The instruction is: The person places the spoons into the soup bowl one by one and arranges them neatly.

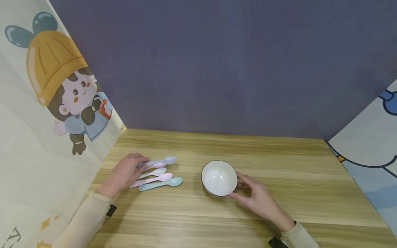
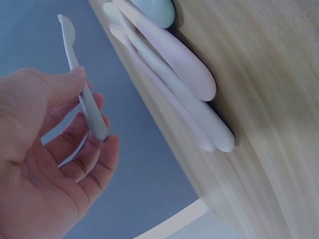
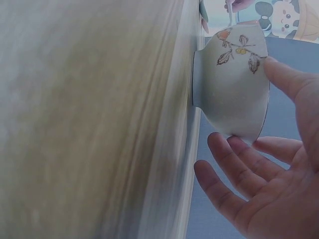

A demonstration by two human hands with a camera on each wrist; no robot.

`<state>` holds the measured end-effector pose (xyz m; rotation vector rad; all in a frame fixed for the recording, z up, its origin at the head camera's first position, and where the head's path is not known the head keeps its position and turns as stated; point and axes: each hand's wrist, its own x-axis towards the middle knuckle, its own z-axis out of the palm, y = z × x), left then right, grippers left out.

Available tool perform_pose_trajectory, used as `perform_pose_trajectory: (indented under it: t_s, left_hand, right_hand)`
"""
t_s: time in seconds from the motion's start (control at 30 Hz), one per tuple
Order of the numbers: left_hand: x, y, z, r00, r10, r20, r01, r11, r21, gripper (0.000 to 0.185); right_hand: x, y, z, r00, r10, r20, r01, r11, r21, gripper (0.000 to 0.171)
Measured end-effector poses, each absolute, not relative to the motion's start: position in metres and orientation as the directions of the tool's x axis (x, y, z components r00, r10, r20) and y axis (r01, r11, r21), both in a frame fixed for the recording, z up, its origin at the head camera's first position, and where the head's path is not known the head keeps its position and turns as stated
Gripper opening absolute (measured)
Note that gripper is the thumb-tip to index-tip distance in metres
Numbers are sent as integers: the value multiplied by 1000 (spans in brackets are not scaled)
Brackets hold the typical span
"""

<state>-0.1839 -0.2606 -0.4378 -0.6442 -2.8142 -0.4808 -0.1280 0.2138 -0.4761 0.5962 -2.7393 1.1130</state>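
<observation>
1. The left hand (image 1: 124, 174) pinches a pale blue spoon (image 1: 161, 161) by its handle, lifted just above 4 more spoons (image 1: 156, 179) lying side by side on the bench (image 1: 279, 172).
2. The right hand (image 1: 258, 199) has its grip curved round a white bowl (image 1: 219, 178), thumb and fingertips on its rim and outer wall.
3. Risk: the light pinch near the handle's end may let the spoon swivel or drop.
4. Risk: pressure on the rim could tip the narrow-footed bowl.
</observation>
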Motion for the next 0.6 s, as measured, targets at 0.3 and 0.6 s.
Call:
perform_pose_trajectory:
  t_s: [0.3, 0.6]
  left_hand:
    - [-181, -254, -435, -869, 398, 294, 473, 844, 254, 19]
    - [-174, -244, -432, -840, 427, 333, 516, 820, 249, 18]
  right_hand:
    - [-129, 213, -476, -914, -314, 258, -405, 655, -638, 82]
    - [-127, 214, -477, -914, -307, 265, -405, 655, -638, 80]
